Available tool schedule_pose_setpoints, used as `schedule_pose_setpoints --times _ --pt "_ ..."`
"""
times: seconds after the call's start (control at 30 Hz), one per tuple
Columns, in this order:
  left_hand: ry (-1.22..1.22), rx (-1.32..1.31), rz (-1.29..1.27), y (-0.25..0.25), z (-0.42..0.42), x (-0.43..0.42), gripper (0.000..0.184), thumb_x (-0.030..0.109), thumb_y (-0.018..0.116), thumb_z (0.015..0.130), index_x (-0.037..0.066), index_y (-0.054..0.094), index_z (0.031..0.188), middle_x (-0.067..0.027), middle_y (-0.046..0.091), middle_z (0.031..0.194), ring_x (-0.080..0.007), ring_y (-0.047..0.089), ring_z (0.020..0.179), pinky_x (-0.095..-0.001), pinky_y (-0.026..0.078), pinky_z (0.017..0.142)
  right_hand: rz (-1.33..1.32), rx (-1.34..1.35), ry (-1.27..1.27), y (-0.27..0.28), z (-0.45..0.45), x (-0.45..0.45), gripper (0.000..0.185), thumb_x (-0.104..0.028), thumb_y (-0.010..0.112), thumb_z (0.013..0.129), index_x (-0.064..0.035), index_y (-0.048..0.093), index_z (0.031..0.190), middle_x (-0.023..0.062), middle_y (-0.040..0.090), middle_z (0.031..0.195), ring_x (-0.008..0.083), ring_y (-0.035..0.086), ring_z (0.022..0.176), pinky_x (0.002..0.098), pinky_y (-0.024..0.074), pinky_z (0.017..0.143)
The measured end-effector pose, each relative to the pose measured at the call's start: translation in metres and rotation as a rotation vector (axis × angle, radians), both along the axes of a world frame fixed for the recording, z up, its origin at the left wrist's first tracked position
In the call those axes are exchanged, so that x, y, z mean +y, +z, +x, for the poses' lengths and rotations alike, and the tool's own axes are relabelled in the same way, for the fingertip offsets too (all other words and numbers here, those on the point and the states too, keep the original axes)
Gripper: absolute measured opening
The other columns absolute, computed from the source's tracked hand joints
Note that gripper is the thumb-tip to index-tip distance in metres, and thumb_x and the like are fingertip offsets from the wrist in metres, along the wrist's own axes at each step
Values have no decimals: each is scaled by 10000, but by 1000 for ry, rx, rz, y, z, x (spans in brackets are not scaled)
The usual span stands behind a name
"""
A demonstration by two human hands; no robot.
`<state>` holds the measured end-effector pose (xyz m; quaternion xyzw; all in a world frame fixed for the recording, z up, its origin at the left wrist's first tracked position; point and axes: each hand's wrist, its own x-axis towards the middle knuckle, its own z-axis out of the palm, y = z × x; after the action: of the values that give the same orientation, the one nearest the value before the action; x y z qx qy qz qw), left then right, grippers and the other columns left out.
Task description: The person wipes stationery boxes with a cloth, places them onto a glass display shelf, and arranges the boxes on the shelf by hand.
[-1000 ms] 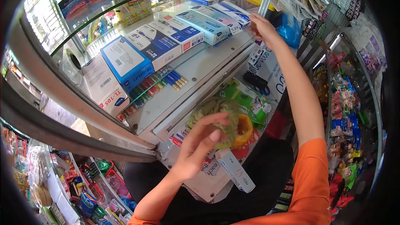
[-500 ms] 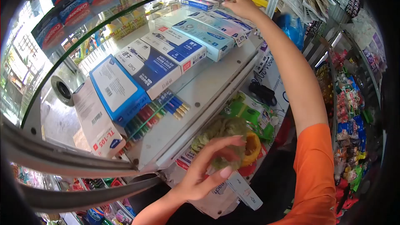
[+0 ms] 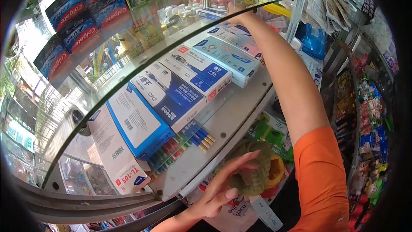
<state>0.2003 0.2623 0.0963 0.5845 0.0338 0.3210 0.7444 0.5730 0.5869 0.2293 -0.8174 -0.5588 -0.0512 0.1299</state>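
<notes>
My right hand [image 3: 241, 15] reaches over the back of the lower shelf, behind the glass edge. It is beside a small blue and white box [image 3: 211, 13]; its fingers are too hidden to read. In front of it lies a row of pen boxes: a light blue box [image 3: 225, 58], a white and blue box [image 3: 197, 71], and a 12PCS box [image 3: 169, 96]. My left hand [image 3: 219, 187] hovers below the shelf edge, thumb and fingers apart, nothing visibly held. Right behind it is a crumpled olive-green mesh-like item [image 3: 253, 167], beside a yellow ring-shaped item [image 3: 276, 172].
A glass shelf edge [image 3: 141, 74] cuts across above the boxes. Colgate packs [image 3: 81, 34] stand on the upper glass. Loose pens [image 3: 199, 139] and a TL-105 box [image 3: 118, 154] lie near the front. Snack packets [image 3: 369, 141] hang at right.
The view has shifted, so the shelf appears lower and closer. My right hand has gone from above the shelf's back to behind the glass edge. My left hand stays open by the green item.
</notes>
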Motion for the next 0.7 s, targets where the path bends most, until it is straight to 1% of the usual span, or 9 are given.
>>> schedule_pose_setpoints --times 0.07,0.1,0.2,0.33,0.47,0.53,0.6,0.67,0.7 --pt "-74 -42 -15 -3 -1 4 784 460 519 966 29 263 1569 -202 315 1593 -294 466 1327 -441 319 1127 60 -152 -66 -3 0 1 936 -556 812 719 -71 495 1453 179 532 1455 375 491 1357 602 357 1110" --pt "-64 -40 -20 -3 -1 4 784 460 519 966 29 263 1569 -202 315 1593 -294 466 1327 -441 319 1127 15 -112 -62 -2 4 3 855 -559 815 707 -58 596 1365 168 560 1429 369 483 1363 606 376 1092" --pt "9 -5 -22 -3 2 0 797 530 526 937 57 320 1544 -266 379 1535 -344 526 1259 -489 346 1094 -53 -185 -64 -5 4 12 799 -558 812 701 -44 655 1293 165 569 1419 371 495 1344 573 402 1082" --pt "-21 -50 11 -11 0 0 789 499 538 933 27 336 1533 -231 353 1561 -324 498 1293 -464 343 1104 -44 -38 -78 10 -19 -14 834 -543 809 685 -21 632 1311 184 595 1378 362 555 1269 454 450 1065" --pt "-45 -90 61 -13 0 0 764 458 542 940 12 344 1528 -193 327 1587 -311 473 1332 -438 354 1107 -46 -120 -38 10 -24 -10 816 -518 804 680 -79 619 1342 178 617 1350 332 600 1219 421 474 1036" --pt "-13 -76 60 -10 0 -1 786 502 549 923 16 368 1514 -223 351 1563 -324 498 1292 -455 360 1089 196 -174 146 8 -16 -10 718 -503 789 685 -127 667 1284 140 639 1327 284 633 1176 385 486 1019" --pt "12 -67 44 -10 0 -4 809 547 556 906 21 392 1499 -253 375 1539 -337 523 1253 -472 366 1070 221 -150 114 12 -12 -10 690 -504 783 687 -128 679 1256 124 660 1291 279 646 1147 384 490 1004" --pt "-46 -91 52 -12 0 2 744 439 550 934 6 367 1512 -188 349 1571 -287 480 1314 -438 351 1107 289 -112 43 25 -9 -22 635 -506 770 693 -129 705 1200 92 702 1219 269 673 1090 381 498 974" --pt "-37 -88 30 -11 1 1 724 422 553 936 3 383 1500 -183 375 1553 -269 490 1291 -436 345 1110 320 -108 60 25 -9 -39 665 -514 775 694 -117 689 1220 134 718 1157 296 685 1042 399 508 929"
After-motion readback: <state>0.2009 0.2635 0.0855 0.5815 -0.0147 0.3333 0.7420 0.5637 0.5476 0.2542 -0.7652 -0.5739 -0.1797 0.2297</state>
